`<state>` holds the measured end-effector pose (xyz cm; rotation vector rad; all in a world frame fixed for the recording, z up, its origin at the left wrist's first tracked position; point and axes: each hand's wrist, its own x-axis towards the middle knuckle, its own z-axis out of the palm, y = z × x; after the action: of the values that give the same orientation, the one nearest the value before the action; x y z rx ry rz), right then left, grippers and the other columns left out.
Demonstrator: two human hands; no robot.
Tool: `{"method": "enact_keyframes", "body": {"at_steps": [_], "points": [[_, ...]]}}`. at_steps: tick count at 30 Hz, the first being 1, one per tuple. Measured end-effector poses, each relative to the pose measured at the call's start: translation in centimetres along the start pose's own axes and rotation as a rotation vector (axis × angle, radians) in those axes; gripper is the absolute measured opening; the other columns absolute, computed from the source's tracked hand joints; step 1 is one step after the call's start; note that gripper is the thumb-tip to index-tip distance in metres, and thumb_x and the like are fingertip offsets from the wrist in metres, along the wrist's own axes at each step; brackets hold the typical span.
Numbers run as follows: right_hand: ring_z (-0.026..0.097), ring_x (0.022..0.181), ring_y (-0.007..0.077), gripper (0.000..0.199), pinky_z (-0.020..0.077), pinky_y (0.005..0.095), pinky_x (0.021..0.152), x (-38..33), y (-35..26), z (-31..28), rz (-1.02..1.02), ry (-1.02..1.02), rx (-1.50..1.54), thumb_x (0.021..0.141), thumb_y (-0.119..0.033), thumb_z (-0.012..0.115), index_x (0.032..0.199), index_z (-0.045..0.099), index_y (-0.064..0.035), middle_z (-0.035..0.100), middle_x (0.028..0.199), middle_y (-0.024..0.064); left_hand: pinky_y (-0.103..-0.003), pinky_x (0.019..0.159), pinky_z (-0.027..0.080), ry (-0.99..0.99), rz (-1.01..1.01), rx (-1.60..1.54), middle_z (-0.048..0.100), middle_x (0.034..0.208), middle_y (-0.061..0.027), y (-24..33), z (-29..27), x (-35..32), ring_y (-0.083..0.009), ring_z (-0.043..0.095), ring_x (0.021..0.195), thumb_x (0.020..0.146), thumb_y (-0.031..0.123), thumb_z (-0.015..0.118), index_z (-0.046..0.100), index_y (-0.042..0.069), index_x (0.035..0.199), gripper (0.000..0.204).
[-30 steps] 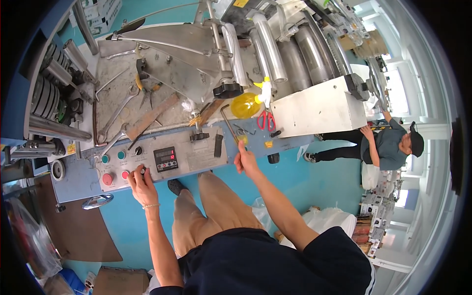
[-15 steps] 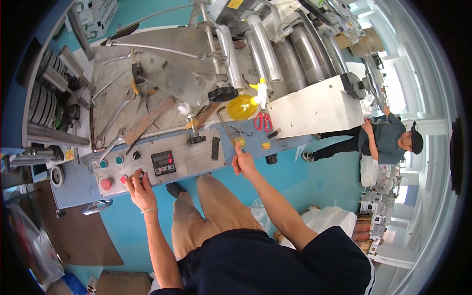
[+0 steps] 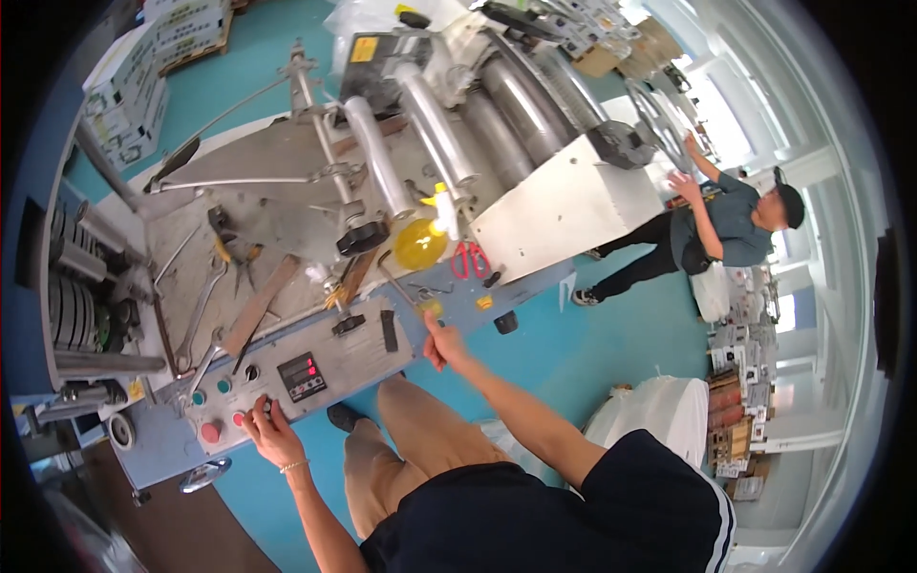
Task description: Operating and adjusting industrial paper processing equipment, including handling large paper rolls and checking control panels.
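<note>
My left hand (image 3: 270, 435) rests on the grey control panel (image 3: 353, 358) of a machine. Its fingertips touch the panel next to a red button (image 3: 209, 432), below two green buttons (image 3: 223, 386) and left of a small digital display (image 3: 301, 374). My right hand (image 3: 444, 346) is at the panel's right end and grips a thin metal tool with a yellow handle (image 3: 431, 307). The tool's shaft (image 3: 401, 283) points up toward a yellow spray bottle (image 3: 420, 244).
Red scissors (image 3: 468, 260), a black knob (image 3: 361, 237), wrenches (image 3: 205, 306) and a wooden strip (image 3: 258, 306) lie on the machine bed. Metal rollers (image 3: 420, 124) run behind. Another person (image 3: 726, 229) reaches toward the machine's far right end. White sacks (image 3: 659, 411) stand on the teal floor.
The view has shifted a little, so the machine sits lower and more to the left. My left hand stays on the panel and my right hand keeps hold of the tool.
</note>
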<state>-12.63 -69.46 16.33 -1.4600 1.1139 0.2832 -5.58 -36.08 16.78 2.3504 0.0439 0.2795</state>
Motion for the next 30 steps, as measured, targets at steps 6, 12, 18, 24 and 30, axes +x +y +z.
{"method": "enact_keyframes", "body": {"at_steps": [6, 12, 18, 24, 30], "points": [[0.045, 0.031, 0.0173, 0.077, 0.0358, 0.0274, 0.031, -0.18, -0.49, 0.51, -0.020, -0.043, 0.019, 0.078, -0.071, 0.037, 0.050, 0.051, -0.0002, 0.046, 0.041, 0.0080, -0.032, 0.059, 0.044, 0.006, -0.042, -0.005, 0.050, 0.091, -0.0062, -0.29, -0.19, 0.05, -0.0198, 0.052, 0.069, 0.084, 0.015, 0.058, 0.059, 0.011, 0.101, 0.017], [0.044, 0.031, 0.0169, 0.077, 0.0347, 0.0274, 0.031, -0.13, -0.38, 0.39, -0.011, -0.045, 0.014, 0.078, -0.072, 0.037, 0.050, 0.051, -0.0006, 0.046, 0.041, 0.0080, -0.034, 0.061, 0.045, -0.004, -0.053, -0.017, 0.050, 0.092, -0.0075, -0.32, -0.20, 0.01, -0.0220, 0.054, 0.073, 0.084, 0.014, 0.058, 0.059, 0.011, 0.101, 0.017], [0.044, 0.030, 0.0170, 0.077, 0.0326, 0.0275, 0.031, 0.14, -0.02, 0.52, 0.007, -0.040, -0.004, 0.078, -0.072, 0.036, 0.050, 0.051, -0.0012, 0.045, 0.041, 0.0075, -0.032, 0.059, 0.044, 0.044, -0.002, 0.006, 0.050, 0.091, -0.0061, -0.99, -0.08, -0.19, -0.0190, 0.052, 0.068, 0.084, 0.014, 0.058, 0.060, 0.013, 0.101, 0.017], [0.044, 0.030, 0.0170, 0.076, 0.0320, 0.0273, 0.031, -0.23, -0.39, 0.51, 0.020, -0.027, -0.007, 0.078, -0.072, 0.036, 0.049, 0.050, -0.0020, 0.045, 0.040, 0.0070, -0.034, 0.061, 0.045, 0.027, -0.015, -0.010, 0.051, 0.093, -0.0073, -0.58, -0.21, -0.04, -0.0220, 0.054, 0.072, 0.084, 0.013, 0.058, 0.060, 0.013, 0.102, 0.018], [0.043, 0.030, 0.0170, 0.076, 0.0324, 0.0273, 0.030, -0.37, -0.77, 0.62, 0.010, -0.018, -0.008, 0.077, -0.072, 0.037, 0.049, 0.050, -0.0020, 0.045, 0.040, 0.0070, -0.035, 0.063, 0.047, 0.021, -0.021, -0.032, 0.052, 0.094, -0.0084, -0.42, -0.31, 0.13, -0.0258, 0.056, 0.077, 0.083, 0.012, 0.058, 0.060, 0.012, 0.101, 0.018]]}}
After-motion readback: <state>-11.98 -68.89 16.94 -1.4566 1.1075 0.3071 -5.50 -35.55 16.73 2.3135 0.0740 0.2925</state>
